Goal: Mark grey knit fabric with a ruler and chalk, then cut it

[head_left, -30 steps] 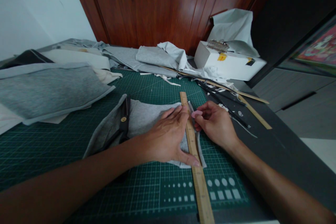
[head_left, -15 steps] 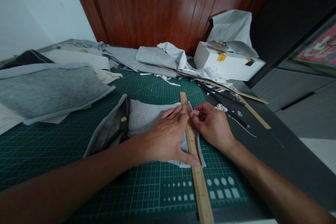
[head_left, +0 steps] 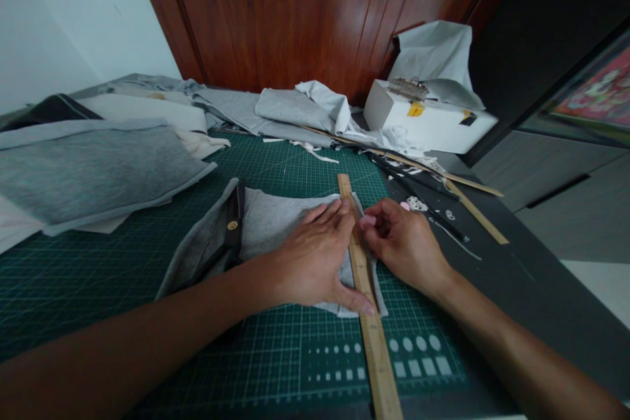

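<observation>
My left hand (head_left: 315, 252) lies flat with fingers stretched out, pressing a wooden ruler (head_left: 380, 357) onto a grey piece of fabric (head_left: 273, 216). The ruler runs lengthwise near the fabric's right end, and a narrow strip of cloth shows beyond it. Between thumb and fingers, my right hand (head_left: 408, 243) pinches a small pink piece of tailor's chalk (head_left: 367, 220) at the ruler's right edge. Black scissors (head_left: 233, 224) rest on the left part of the fabric, partly hidden by my left forearm. Everything here lies on a green cutting mat (head_left: 275, 364).
Grey cut fabric pieces (head_left: 108, 167) are stacked at the left, and more cloth (head_left: 290, 108) lies along the back. A white box (head_left: 428, 121) stands at the back right. Thin wooden strips (head_left: 477, 213), black cords (head_left: 418, 187) and small scraps lie on the dark table (head_left: 531, 302).
My right hand has slid slightly toward me along the ruler's edge with the chalk. A small pink spot now shows behind that hand. My left hand and the ruler stay in place.
</observation>
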A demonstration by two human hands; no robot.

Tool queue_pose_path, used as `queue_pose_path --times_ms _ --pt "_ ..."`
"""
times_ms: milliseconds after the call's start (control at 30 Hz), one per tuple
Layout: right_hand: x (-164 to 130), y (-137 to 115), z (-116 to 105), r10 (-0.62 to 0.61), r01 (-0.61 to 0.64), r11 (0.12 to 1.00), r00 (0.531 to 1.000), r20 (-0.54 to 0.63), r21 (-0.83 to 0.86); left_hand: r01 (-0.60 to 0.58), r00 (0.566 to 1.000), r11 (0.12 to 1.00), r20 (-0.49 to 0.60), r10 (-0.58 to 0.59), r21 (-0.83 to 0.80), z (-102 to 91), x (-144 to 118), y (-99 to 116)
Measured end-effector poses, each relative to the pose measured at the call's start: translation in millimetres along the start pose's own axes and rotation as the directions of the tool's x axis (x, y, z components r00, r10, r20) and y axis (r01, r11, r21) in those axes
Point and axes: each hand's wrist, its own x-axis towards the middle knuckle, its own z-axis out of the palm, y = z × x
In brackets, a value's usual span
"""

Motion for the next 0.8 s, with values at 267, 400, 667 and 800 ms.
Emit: queue_pose_path --times_ms 267,400,667,800 --pt "1 -2 -1 -0.027 0.027 0.999 1.0 0.002 -0.033 0.004 1.0 1.0 0.011 -0.004 0.002 -1.4 1 1" --pt "0 -3 0 -0.01 0.008 0.999 0.999 -0.035 -0.054 -0.007 1.0 1.0 -0.003 0.007 -0.003 -0.1 0 0" --pt "-8 -6 -3 -0.019 0.018 0.999 1.0 -0.005 -0.046 -0.004 1.0 1.0 -0.008 0.004 -0.008 0.8 0 -1" --pt "-20 -7 -8 0.043 -0.046 0.997 0.998 0.053 0.059 0.007 1.0 1.0 0.004 -0.007 -0.006 0.5 1 0"
